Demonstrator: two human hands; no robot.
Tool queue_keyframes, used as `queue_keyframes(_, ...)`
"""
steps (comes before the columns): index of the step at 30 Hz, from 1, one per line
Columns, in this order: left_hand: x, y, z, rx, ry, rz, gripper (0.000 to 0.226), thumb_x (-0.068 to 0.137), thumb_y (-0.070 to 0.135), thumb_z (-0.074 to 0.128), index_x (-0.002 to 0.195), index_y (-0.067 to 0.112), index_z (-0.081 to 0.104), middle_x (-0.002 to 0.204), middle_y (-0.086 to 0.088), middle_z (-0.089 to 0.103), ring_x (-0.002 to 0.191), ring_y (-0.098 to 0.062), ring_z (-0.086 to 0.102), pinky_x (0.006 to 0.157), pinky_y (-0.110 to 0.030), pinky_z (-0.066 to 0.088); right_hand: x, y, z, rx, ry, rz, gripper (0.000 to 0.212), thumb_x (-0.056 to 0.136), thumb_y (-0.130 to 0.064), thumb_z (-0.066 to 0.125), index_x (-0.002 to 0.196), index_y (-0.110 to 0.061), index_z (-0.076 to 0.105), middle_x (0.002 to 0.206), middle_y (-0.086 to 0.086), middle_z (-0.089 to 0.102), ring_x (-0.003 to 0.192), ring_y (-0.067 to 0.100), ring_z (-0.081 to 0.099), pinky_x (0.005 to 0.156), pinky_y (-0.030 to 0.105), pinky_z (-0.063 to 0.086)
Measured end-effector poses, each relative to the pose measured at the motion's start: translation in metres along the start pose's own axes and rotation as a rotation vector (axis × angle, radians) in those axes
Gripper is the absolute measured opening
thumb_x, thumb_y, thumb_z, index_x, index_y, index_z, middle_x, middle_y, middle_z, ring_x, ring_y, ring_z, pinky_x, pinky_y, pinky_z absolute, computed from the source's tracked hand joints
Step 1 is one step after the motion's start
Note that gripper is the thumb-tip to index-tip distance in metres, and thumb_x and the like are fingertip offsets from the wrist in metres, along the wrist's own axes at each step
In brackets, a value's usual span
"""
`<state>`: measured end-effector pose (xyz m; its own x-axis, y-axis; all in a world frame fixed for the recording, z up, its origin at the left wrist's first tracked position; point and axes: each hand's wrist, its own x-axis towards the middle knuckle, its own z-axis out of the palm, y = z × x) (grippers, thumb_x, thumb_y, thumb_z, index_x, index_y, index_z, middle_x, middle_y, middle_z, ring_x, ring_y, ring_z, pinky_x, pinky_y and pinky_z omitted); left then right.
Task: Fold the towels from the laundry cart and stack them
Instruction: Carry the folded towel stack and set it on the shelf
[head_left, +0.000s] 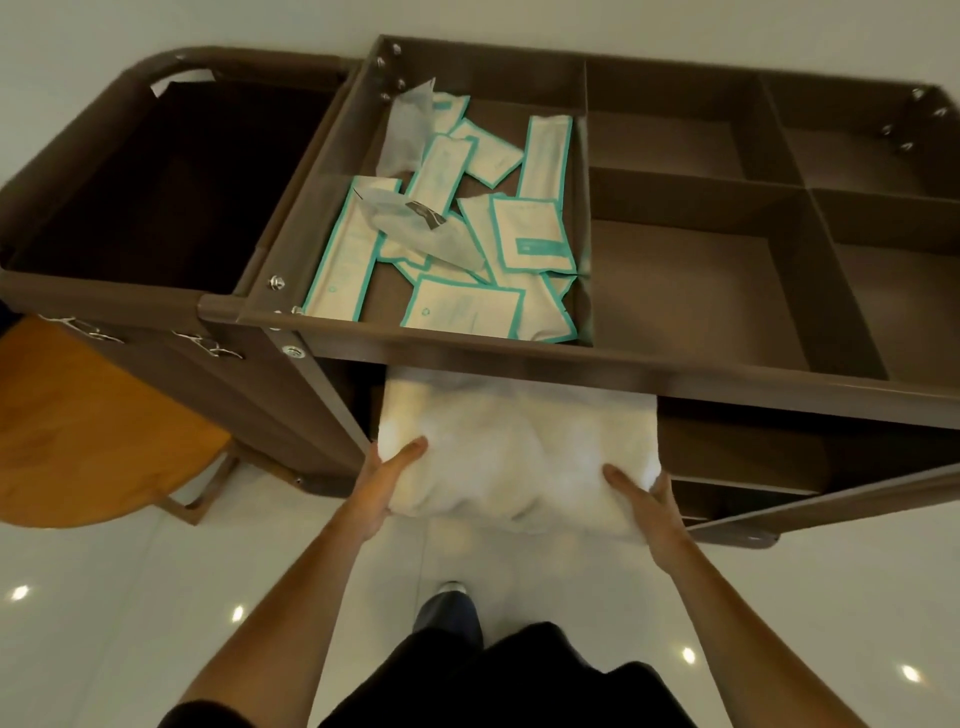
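Note:
A bundle of white towels (519, 447) sticks out from the shelf under the top tray of the brown laundry cart (571, 364). My left hand (387, 480) grips the bundle's left edge, thumb on top and fingers hidden underneath. At the bundle's right front corner my right hand (649, 506) holds on the same way, thumb lying over the cloth. The rear part of the towels is hidden under the tray.
The cart's top tray has several compartments; one holds several white and teal packets (467, 234). A dark laundry bag (156, 182) hangs at the cart's left end. An orange wooden table (88, 426) stands at the left. A lower shelf (753, 452) shows on the right. The floor is glossy white tile.

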<state>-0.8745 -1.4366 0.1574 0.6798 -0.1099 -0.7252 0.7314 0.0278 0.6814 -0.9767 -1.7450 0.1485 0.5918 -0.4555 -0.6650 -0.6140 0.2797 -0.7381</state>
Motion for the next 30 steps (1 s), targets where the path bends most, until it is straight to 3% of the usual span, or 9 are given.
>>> queue_keyframes(2,0.0,0.004,0.002,0.049,0.059,0.032,0.082,0.059,0.056,0.082,0.129,0.031,0.048,0.123,-0.003,0.059,0.112,-0.027,0.055,0.098,-0.054,0.046,-0.001,-0.005,0.004,-0.023,0.032,-0.033,0.062,0.079,-0.025,0.077,0.127,-0.016,0.039,0.115,0.006,0.058,0.092,0.017,0.061,0.064,0.028,0.05)
queue_keyframes(6,0.008,0.032,0.015,0.139,0.263,0.154,0.066,0.08,0.046,0.071,0.136,0.021,0.045,0.12,-0.001,0.055,0.109,-0.024,0.051,0.097,-0.039,0.043,0.006,-0.032,0.022,-0.129,0.104,-0.134,0.057,0.076,-0.036,0.078,0.118,-0.019,0.044,0.109,0.002,0.059,0.104,0.027,0.059,0.088,0.043,0.051)
queue_keyframes(11,0.017,0.062,0.034,0.284,0.401,0.2,0.079,0.085,0.058,0.058,0.146,0.013,0.034,0.14,-0.011,0.047,0.13,-0.033,0.043,0.105,-0.041,0.035,0.022,-0.075,0.05,-0.322,0.192,-0.2,0.092,0.079,-0.053,0.069,0.148,-0.012,0.024,0.143,0.013,0.044,0.128,0.035,0.044,0.105,0.043,0.037)
queue_keyframes(14,0.014,0.059,0.034,0.375,0.421,0.2,0.073,0.092,0.057,0.049,0.145,0.01,0.032,0.142,-0.016,0.044,0.129,-0.034,0.042,0.103,-0.04,0.036,0.02,-0.069,0.05,-0.48,0.217,-0.167,0.092,0.084,-0.06,0.059,0.15,-0.011,0.016,0.149,0.017,0.032,0.134,0.038,0.034,0.106,0.046,0.033)
queue_keyframes(17,0.003,0.05,0.034,0.557,0.442,0.318,0.064,0.098,0.05,0.04,0.146,0.011,0.027,0.143,-0.019,0.039,0.128,-0.037,0.042,0.098,-0.042,0.038,0.008,-0.058,0.048,-0.669,0.291,-0.34,0.076,0.091,-0.053,0.052,0.145,-0.008,0.023,0.145,0.019,0.03,0.129,0.04,0.033,0.101,0.048,0.034)
queue_keyframes(20,-0.003,0.038,0.037,0.893,0.489,0.582,0.055,0.099,0.044,0.04,0.145,0.016,0.027,0.147,-0.018,0.03,0.131,-0.039,0.036,0.101,-0.051,0.036,-0.001,-0.048,0.048,-0.717,0.267,-0.536,0.063,0.094,-0.042,0.05,0.143,-0.01,0.027,0.143,0.019,0.03,0.126,0.041,0.033,0.095,0.049,0.038)
queue_keyframes(23,0.001,0.023,0.044,1.288,0.488,0.848,0.052,0.095,0.045,0.038,0.142,0.023,0.035,0.148,-0.017,0.029,0.14,-0.039,0.025,0.109,-0.054,0.029,-0.001,-0.035,0.044,-0.723,0.201,-0.566,0.068,0.09,-0.057,0.039,0.147,-0.025,0.022,0.152,0.015,0.022,0.133,0.041,0.026,0.095,0.053,0.041)
queue_keyframes(26,0.012,0.01,0.038,1.451,0.454,0.846,0.056,0.096,0.044,0.044,0.147,0.024,0.032,0.152,-0.017,0.027,0.142,-0.039,0.022,0.112,-0.057,0.026,0.008,-0.031,0.042,-0.736,0.188,-0.46,0.07,0.085,-0.063,0.029,0.148,-0.034,0.016,0.144,0.019,0.03,0.126,0.044,0.033,0.092,0.052,0.042)
queue_keyframes(30,0.029,0.025,0.027,1.529,0.46,0.819,0.056,0.098,0.042,0.042,0.148,0.023,0.028,0.152,-0.018,0.027,0.142,-0.04,0.022,0.115,-0.055,0.022,0.019,-0.042,0.063,-0.725,0.182,-0.418,0.059,0.099,-0.047,0.038,0.148,-0.024,0.016,0.145,0.018,0.026,0.127,0.042,0.03,0.094,0.048,0.037)
